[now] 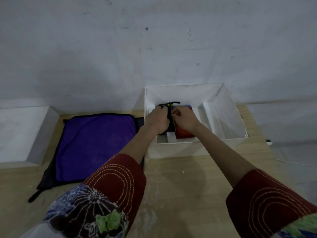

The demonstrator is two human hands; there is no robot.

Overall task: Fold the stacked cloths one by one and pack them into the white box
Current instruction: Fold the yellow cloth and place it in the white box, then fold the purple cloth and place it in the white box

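pale, scuffed wall (154,40) runs behind a light wooden table (180,186), and the white box (197,148) sits on the table against that wall. both hands are down inside the box, in its left half. the left hand (157,120) has its fingers curled over a folded black cloth (169,107) with a bit of yellow showing, and the right hand (185,119) pinches the same cloth from the other side, so it stands on edge between them. a red cloth (184,133) lies in the box under the right hand, and a blue cloth (186,105) shows just behind it. the right half of the box shows only white walls. to the left of the box, a purple cloth (96,145) lies flat on the table, on top of a dark cloth (46,179) whose edge sticks out. red stitched sleeves (118,177) cover both arms above the elbow.
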